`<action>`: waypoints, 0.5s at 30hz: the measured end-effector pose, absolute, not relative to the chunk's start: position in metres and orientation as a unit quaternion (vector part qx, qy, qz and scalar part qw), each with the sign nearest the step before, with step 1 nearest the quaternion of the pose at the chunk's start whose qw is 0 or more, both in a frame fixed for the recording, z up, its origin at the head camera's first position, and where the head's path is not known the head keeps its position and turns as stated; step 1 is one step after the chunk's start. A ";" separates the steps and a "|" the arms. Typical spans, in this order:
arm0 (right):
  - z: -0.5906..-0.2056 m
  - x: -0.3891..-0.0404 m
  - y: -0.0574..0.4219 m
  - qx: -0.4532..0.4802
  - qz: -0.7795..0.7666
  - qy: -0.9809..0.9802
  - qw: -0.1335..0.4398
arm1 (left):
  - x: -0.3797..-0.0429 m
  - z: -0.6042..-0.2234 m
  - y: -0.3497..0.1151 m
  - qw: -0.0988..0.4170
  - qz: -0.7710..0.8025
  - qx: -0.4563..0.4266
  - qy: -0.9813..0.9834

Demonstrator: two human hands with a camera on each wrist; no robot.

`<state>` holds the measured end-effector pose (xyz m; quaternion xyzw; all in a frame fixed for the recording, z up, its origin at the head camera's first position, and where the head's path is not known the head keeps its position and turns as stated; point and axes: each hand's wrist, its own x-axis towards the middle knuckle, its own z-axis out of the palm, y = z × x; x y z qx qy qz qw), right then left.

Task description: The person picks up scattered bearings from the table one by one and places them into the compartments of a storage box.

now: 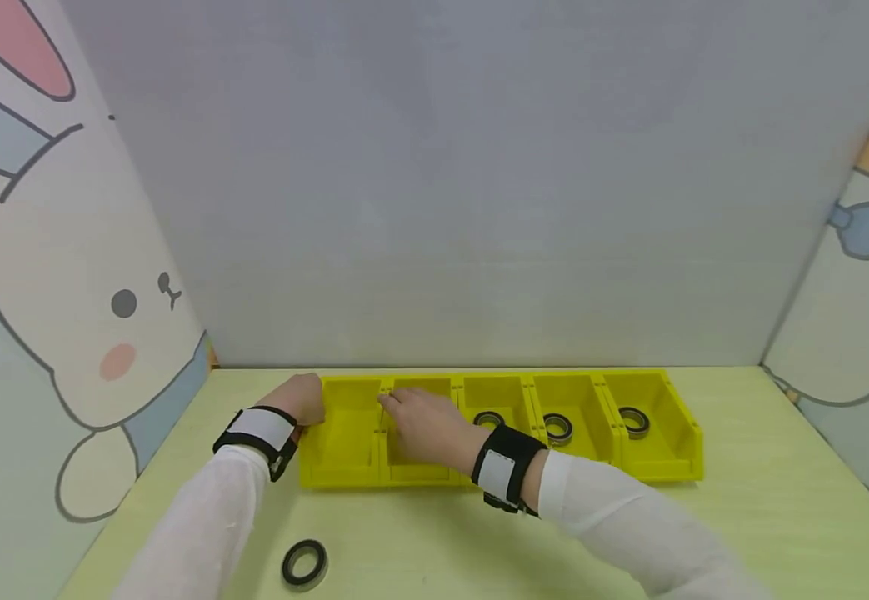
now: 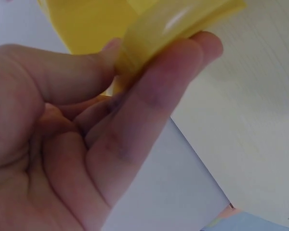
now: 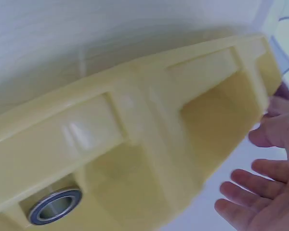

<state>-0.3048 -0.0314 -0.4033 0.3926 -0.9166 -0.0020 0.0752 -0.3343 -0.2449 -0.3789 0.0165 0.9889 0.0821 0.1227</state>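
A row of joined yellow bins (image 1: 344,479) stands near the back of the table. My left hand (image 1: 299,398) is at the outer wall of the leftmost bin; in the left wrist view its thumb and fingers pinch a yellow edge (image 2: 168,31). Over the second bin from the left reaches my right hand (image 1: 434,429), fingertips right at the divider beside the leftmost bin. In the right wrist view its fingers (image 3: 241,185) are spread and loosely bent, with nothing held. Ball bearings lie in the three bins on the right, one bearing (image 1: 634,422) in the rightmost.
Another bearing (image 1: 304,565) lies on the pale green table (image 1: 404,542), in front of the bins and close to the left forearm. A plain grey wall (image 1: 434,208) rises behind the bins. Panels with cartoon drawings flank the table on both sides.
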 end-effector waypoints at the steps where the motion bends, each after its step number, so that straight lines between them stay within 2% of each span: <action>1: -0.399 -0.299 -0.032 0.408 0.005 -0.909 0.083 | -0.335 -0.379 -0.245 0.124 0.085 0.016 0.988; 4: -0.396 -0.279 -0.036 0.460 -0.002 -0.882 0.101 | -0.337 -0.380 -0.247 0.135 0.099 0.013 0.986; 6: -0.397 -0.264 -0.040 0.484 -0.012 -0.870 0.092 | -0.338 -0.380 -0.247 0.146 0.116 0.007 0.982; 11: -0.410 -0.231 -0.056 0.523 -0.026 -0.851 0.033 | -0.338 -0.382 -0.250 0.165 0.145 -0.002 0.976; 15: -0.423 -0.217 -0.069 0.550 -0.021 -0.835 -0.008 | -0.337 -0.382 -0.249 0.165 0.151 -0.004 0.975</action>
